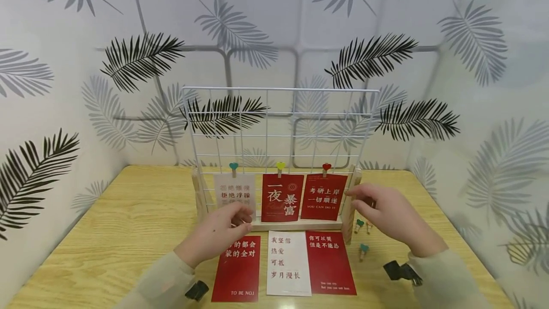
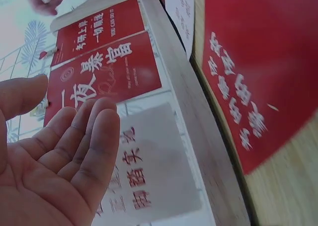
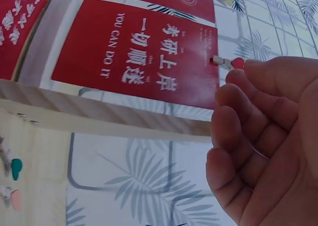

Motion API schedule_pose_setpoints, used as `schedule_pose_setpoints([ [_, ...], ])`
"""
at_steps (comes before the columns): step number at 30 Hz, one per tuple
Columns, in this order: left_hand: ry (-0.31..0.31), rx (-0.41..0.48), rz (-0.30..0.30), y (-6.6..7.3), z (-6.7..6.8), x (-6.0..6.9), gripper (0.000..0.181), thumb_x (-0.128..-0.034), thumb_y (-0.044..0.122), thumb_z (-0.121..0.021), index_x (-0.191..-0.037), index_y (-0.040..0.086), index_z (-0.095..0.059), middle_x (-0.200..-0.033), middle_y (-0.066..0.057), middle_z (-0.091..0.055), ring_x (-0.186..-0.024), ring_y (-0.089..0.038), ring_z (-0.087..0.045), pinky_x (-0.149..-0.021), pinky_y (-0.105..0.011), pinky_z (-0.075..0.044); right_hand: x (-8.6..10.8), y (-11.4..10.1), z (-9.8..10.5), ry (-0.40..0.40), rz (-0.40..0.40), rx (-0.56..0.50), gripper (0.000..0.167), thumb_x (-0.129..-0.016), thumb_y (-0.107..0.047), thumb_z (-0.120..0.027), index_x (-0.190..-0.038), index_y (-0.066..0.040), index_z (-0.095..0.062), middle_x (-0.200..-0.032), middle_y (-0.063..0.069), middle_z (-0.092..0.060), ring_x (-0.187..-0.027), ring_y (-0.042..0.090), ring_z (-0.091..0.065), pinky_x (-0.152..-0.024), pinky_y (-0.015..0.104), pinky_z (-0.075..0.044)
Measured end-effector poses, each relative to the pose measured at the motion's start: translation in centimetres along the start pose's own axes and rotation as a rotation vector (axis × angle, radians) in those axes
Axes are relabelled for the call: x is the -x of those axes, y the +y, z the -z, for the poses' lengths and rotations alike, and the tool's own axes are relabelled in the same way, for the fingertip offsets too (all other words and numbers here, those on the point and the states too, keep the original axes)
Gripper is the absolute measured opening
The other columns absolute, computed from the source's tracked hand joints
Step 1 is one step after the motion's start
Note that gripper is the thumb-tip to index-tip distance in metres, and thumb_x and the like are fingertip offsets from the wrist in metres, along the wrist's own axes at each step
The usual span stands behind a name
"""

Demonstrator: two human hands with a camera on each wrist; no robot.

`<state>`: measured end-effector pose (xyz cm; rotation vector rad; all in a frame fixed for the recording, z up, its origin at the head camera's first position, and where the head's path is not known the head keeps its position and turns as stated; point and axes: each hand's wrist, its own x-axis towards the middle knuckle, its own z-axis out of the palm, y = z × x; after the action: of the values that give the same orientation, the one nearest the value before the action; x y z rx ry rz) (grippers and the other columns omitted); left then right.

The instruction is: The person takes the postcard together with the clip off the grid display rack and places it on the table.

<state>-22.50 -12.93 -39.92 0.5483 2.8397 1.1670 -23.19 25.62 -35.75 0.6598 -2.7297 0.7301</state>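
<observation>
Three cards hang by heart clips from a white wire grid (image 1: 280,136): a white card (image 1: 234,190) under a teal clip, a red card (image 1: 280,204) under a yellow clip, another red card (image 1: 321,204) under a red clip (image 1: 326,168). My left hand (image 1: 216,232) hovers in front of the white card's lower part, fingers loosely bent and holding nothing; its empty palm (image 2: 54,171) shows in the left wrist view. My right hand (image 1: 386,211) is beside the right-hand card at the frame's right post, fingers loosely curled, empty (image 3: 268,136) in the right wrist view.
On the wooden table (image 1: 141,213) before the stand lie a red card (image 1: 236,275), a white card (image 1: 289,263) and another red card (image 1: 330,266). Several loose heart clips, one teal (image 1: 363,249), lie right of the stand. Patterned cloth (image 1: 279,23) stands behind and at both sides.
</observation>
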Motion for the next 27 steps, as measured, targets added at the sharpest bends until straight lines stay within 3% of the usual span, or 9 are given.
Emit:
schedule_pose_setpoints([
  [2, -0.012, 0.012, -0.015, 0.3, -0.2, -0.3, 0.031, -0.0967, 0.028, -0.069, -0.124, 0.015, -0.065, -0.104, 0.009, -0.067, -0.095, -0.011, -0.063, -0.085, -0.038, -0.054, -0.5, -0.5, 0.4, 0.012, 0.004, 0.014, 0.023, -0.098, -0.014, -0.067, -0.121, -0.014, -0.072, -0.081, -0.008, -0.061, -0.065, 0.011, -0.052, -0.058, 0.030, -0.046],
  [8, -0.049, 0.057, -0.059, 1.7, -0.8, -1.5, 0.035, -0.0974, 0.030, -0.069, -0.128, 0.014, -0.063, -0.113, 0.003, -0.069, -0.103, -0.013, -0.063, -0.091, -0.041, -0.053, -2.0, -1.9, 1.3, 0.051, 0.007, 0.073, 0.027, -0.099, -0.019, -0.066, -0.125, -0.014, -0.070, -0.081, -0.007, -0.061, -0.069, 0.013, -0.053, -0.062, 0.033, -0.047],
  [15, -0.075, 0.092, -0.085, 3.2, -1.5, -2.6, 0.039, -0.0982, 0.031, -0.067, -0.133, 0.013, -0.061, -0.118, 0.000, -0.069, -0.107, -0.014, -0.062, -0.093, -0.041, -0.051, -3.7, -3.1, 1.8, 0.041, 0.012, 0.150, 0.032, -0.100, -0.025, -0.064, -0.130, -0.015, -0.068, -0.073, -0.007, -0.059, -0.063, 0.012, -0.050, -0.059, 0.034, -0.045],
  [20, -0.094, 0.114, -0.108, 3.9, -2.0, -3.4, 0.041, -0.0985, 0.030, -0.067, -0.135, 0.013, -0.060, -0.120, 0.000, -0.068, -0.106, -0.012, -0.062, -0.093, -0.038, -0.052, -4.8, -3.8, 1.9, 0.031, 0.012, 0.210, 0.033, -0.100, -0.028, -0.064, -0.131, -0.017, -0.068, -0.085, -0.004, -0.066, -0.065, 0.014, -0.051, -0.059, 0.034, -0.044],
  [25, -0.120, 0.150, -0.117, 4.4, -2.7, -4.0, 0.043, -0.0991, 0.028, -0.066, -0.138, 0.013, -0.057, -0.122, -0.003, -0.067, -0.106, -0.014, -0.062, -0.091, -0.038, -0.053, -5.8, -4.2, 1.8, 0.018, 0.005, 0.269, 0.033, -0.099, -0.029, -0.065, -0.130, -0.020, -0.070, -0.083, -0.004, -0.068, -0.057, 0.013, -0.048, -0.052, 0.032, -0.042],
  [27, -0.120, 0.156, -0.108, 4.6, -2.9, -4.2, 0.044, -0.0990, 0.029, -0.066, -0.140, 0.014, -0.056, -0.123, -0.003, -0.066, -0.108, -0.015, -0.061, -0.092, -0.039, -0.052, -6.1, -4.2, 1.6, 0.015, 0.013, 0.299, 0.032, -0.099, -0.028, -0.065, -0.129, -0.020, -0.071, -0.074, -0.006, -0.064, -0.052, 0.012, -0.045, -0.048, 0.031, -0.039],
])
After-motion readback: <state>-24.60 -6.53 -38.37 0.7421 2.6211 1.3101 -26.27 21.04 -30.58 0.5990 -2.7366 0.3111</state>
